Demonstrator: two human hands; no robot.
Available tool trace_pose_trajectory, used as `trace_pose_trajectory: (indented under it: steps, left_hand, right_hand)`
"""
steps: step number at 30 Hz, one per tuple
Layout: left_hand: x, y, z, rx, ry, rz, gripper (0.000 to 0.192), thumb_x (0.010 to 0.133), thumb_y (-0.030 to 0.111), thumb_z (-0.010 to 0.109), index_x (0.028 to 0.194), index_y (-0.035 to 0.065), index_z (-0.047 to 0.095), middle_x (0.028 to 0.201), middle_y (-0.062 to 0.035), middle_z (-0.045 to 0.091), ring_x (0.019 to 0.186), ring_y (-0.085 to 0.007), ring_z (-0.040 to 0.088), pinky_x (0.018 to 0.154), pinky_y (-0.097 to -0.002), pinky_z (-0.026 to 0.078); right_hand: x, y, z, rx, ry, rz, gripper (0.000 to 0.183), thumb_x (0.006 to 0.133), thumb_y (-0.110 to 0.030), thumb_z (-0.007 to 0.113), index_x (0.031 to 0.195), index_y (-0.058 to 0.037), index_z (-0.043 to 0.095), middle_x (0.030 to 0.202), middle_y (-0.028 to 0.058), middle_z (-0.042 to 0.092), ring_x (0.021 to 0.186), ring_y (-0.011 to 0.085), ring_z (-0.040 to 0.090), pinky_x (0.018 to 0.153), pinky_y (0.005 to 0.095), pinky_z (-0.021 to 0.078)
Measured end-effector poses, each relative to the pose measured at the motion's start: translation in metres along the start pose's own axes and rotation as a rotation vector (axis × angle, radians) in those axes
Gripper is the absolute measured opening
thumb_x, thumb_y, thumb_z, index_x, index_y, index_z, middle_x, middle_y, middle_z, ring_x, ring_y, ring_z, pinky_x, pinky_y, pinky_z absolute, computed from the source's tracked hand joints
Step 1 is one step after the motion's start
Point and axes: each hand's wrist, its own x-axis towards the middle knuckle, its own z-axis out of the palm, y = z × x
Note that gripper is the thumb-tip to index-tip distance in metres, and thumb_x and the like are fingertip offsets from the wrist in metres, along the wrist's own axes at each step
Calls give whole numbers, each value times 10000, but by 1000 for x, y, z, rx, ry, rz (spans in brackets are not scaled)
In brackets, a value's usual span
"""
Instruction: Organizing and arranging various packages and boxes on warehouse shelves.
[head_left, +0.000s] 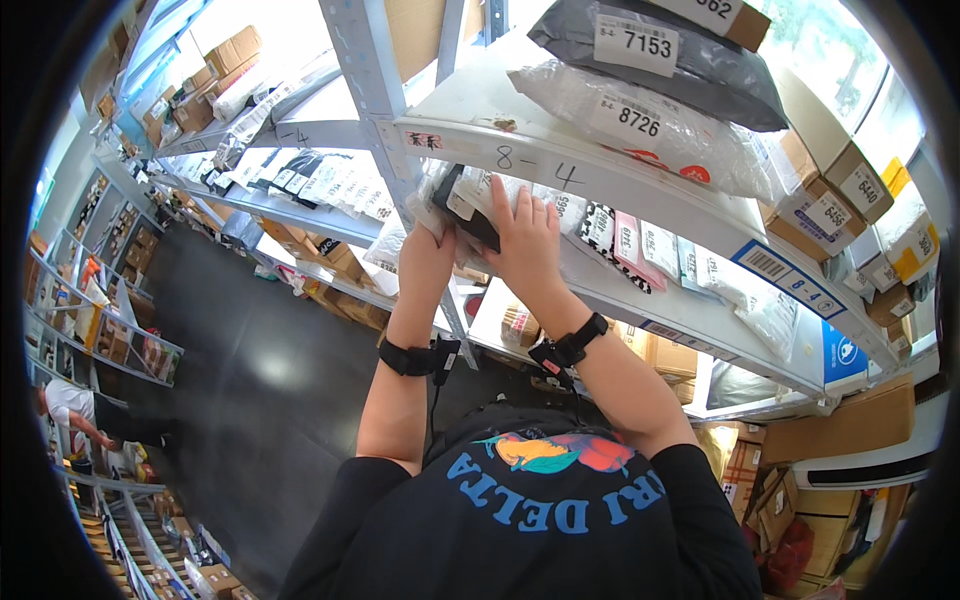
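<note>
On the middle shelf, parcels in mailing bags stand packed in a row, most bearing printed labels. At the row's left end my left hand (426, 259) grips the edge of a clear plastic-wrapped parcel (427, 212), its fingers mostly hidden behind it. A black mailing bag (472, 219) with a white label leans just right of that hand. My right hand (527, 238) lies with fingers spread over the white parcels (472, 182) beside it, thumb near the black bag's lower edge. Both wrists wear black straps with small cabled devices.
Above my hands runs the upper shelf's metal edge (600, 180), with a grey mailing bag (660, 64) and cardboard boxes (821, 214) on top. A shelf upright (371, 90) stands left of my hands. Dark floor (262, 360) stretches left, where another person (82, 409) stands by racks.
</note>
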Motion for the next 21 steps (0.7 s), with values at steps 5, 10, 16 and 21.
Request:
trace_pose_trajectory:
  steps: [5,10,16,21]
  left_hand:
    - [2,-19,2,-73,-30,-73,248,953,196,563,1085,-5,623,870,-261,669,854,-464,644,714,-502,496]
    - [-5,-6,16,-204,-70,65,231,964,179,582,1070,-23,617,857,-265,660,829,-466,636,689,-466,489]
    - [2,-5,32,-314,-312,51,266,941,192,628,1083,-33,621,862,-221,673,811,-356,677,716,-402,507]
    - [13,-8,44,-537,82,55,358,888,196,689,1118,-69,617,995,-181,695,945,-307,669,815,-371,523]
  right_hand:
    - [-4,6,10,-80,35,15,1004,674,-212,831,1519,-98,302,1341,207,528,1180,332,558,1046,468,377]
    - [-15,37,19,-217,108,28,884,678,-149,804,1458,-81,392,1317,164,558,1153,301,580,1010,423,394]
    - [-28,60,2,-157,127,80,819,654,-93,784,1400,-80,446,1276,129,592,1143,273,593,1002,414,397]
    - [-32,62,-4,-182,103,62,813,670,-116,778,1409,-79,441,1286,138,578,1165,288,578,1017,437,389]
